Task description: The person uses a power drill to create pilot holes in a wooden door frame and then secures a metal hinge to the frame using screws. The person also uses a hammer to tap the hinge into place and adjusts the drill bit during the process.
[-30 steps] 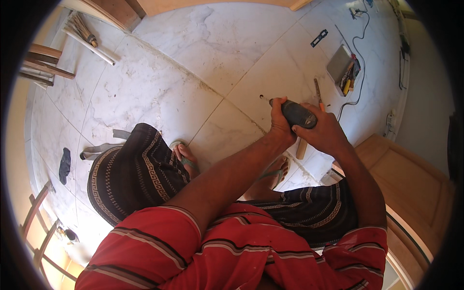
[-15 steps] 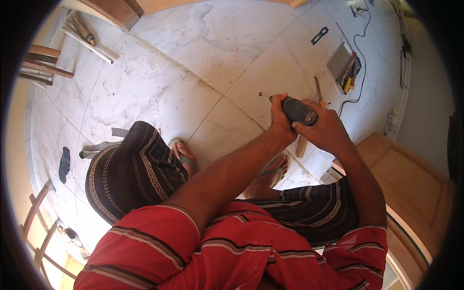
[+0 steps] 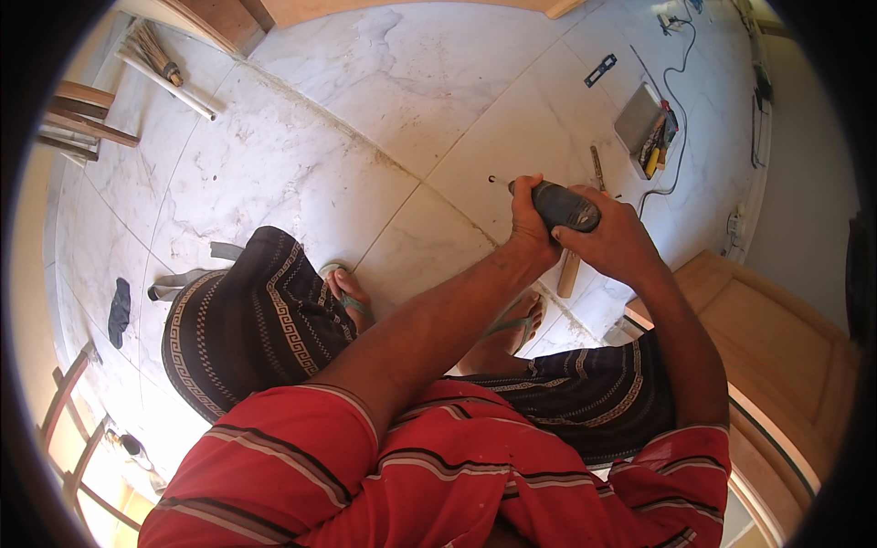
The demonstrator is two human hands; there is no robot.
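Note:
Both my hands grip a dark grey power tool (image 3: 565, 205) held out in front of me above the white marble floor (image 3: 365, 146). My left hand (image 3: 532, 228) wraps the tool's left side and my right hand (image 3: 614, 245) covers its right side and rear. Under the hands lies a wooden handle (image 3: 568, 272) on the floor. A small dark hole (image 3: 491, 180) marks the tile just left of the tool. My feet in sandals (image 3: 343, 294) rest below the hands.
A grey tray with hand tools (image 3: 643, 123) and a black cable (image 3: 681, 55) lie at the upper right. A wooden door panel (image 3: 776, 320) is at the right. A broom (image 3: 164, 68) and wooden pieces lie upper left. A dark rag (image 3: 119, 310) lies at left.
The hands and the tool stay in nearly the same place; the view has shifted only slightly.

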